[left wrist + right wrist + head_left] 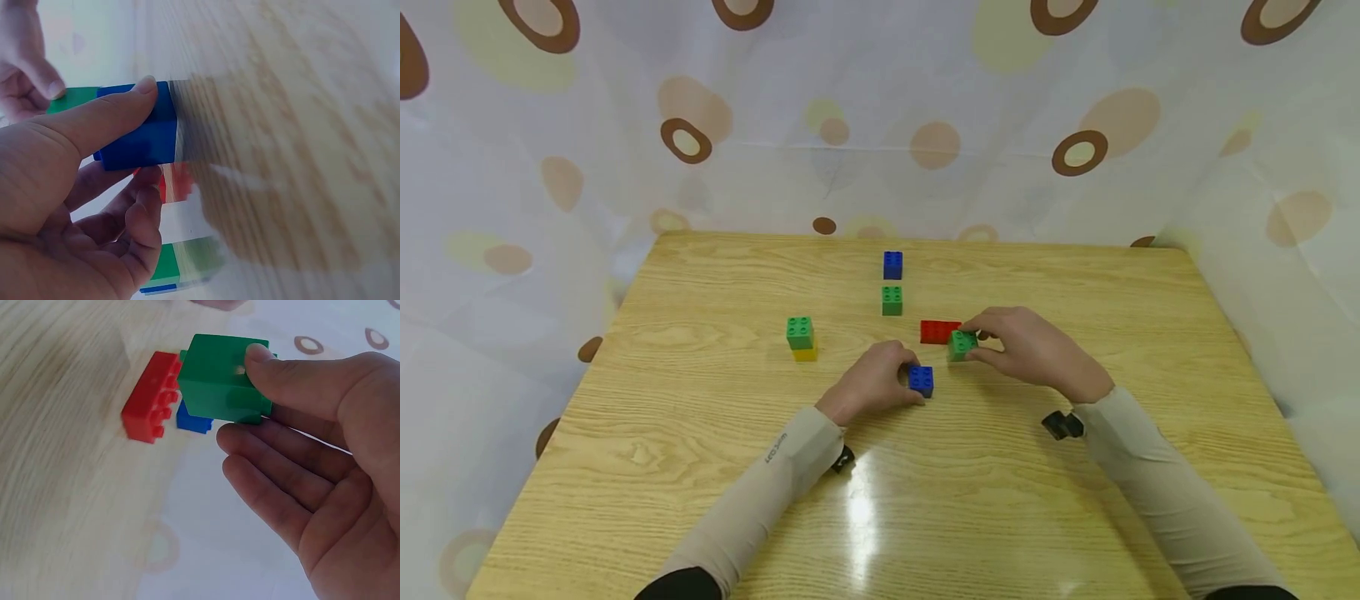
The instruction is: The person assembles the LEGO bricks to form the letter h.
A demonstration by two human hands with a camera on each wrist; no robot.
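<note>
My left hand (874, 379) pinches a blue brick (921, 381) between thumb and fingers, close over the table. In the left wrist view the thumb lies along the side of that blue brick (140, 134). To the right, my right hand (1026, 346) holds a green brick (962, 345) by its sides, with the thumb on the near face. The right wrist view has this green brick (222, 378) overlapping the long red brick (149, 397) behind it. From above, the red brick (939, 332) lies just beyond and left of the held green one.
Another green brick (892, 301) stands farther back, with a blue brick (892, 265) behind it. At the left is a green brick (800, 332) on top of a yellow brick (806, 354). A patterned curtain (880, 125) borders the wooden table (700, 400).
</note>
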